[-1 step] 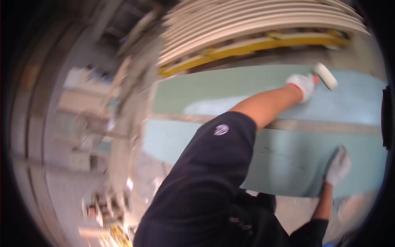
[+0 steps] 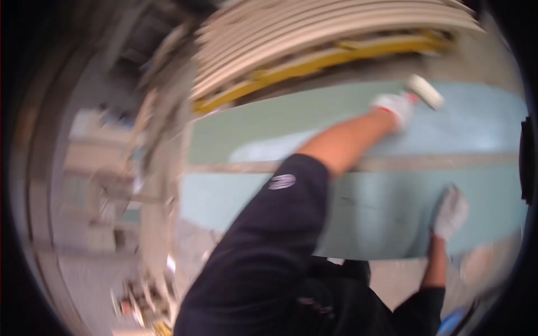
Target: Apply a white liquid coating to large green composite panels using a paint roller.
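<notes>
My left hand [image 2: 397, 111], in a white glove with a red cuff, is closed round the handle of a paint roller [image 2: 425, 93]. The roller's pale, thick sleeve lies over the far edge of the far green board [image 2: 291, 109]. A wet, shiny pale-blue layer covers that board's right part and a patch near its middle. On the near green board [image 2: 375, 224] rests my gloved right hand [image 2: 450, 214], stretched out with no tool in it; blur hides its separate fingers. A brownish strip [image 2: 414, 163] runs between the two boards.
Behind the boards, a stack of long pale wooden boards [image 2: 314, 36] lies above a yellow beam [image 2: 314, 64]. Wooden pieces [image 2: 147, 299] lie on the floor at lower left. A dark upright thing [image 2: 525, 159] stands at the right rim.
The whole scene has shifted left in the picture, and the stack sits a little higher at its right. My left hand still grips the roller; my right hand stays on the near board.
</notes>
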